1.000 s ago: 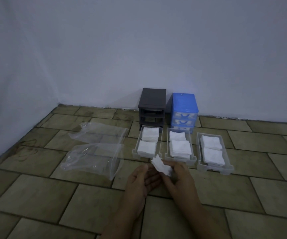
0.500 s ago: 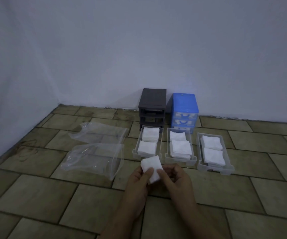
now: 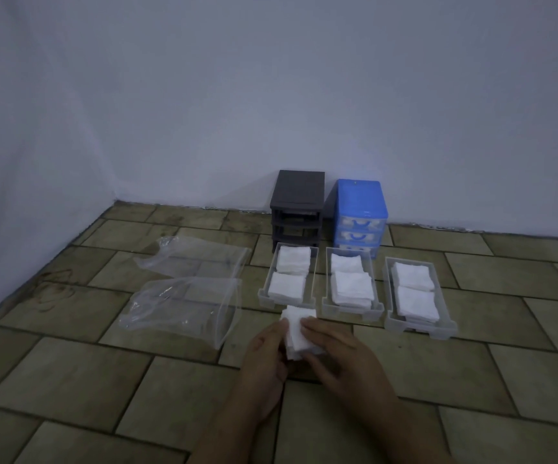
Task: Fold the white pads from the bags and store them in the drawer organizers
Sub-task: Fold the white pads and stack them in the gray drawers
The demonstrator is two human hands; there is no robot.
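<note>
On the floor at left lie two bags, both looking empty. My left hand and right hand now pinch the pad flat and squared between them, where a second ago it hung crumpled, so the fold looks nearly done. It sits just before the left tray; the middle tray and the right tray hold stacks too.

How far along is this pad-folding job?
Done: three drawers on the floor hold folded pads; both bags look empty. In hand: left hand and right hand hold one pad. Left: store it, return drawers to the grey organizer.
</note>
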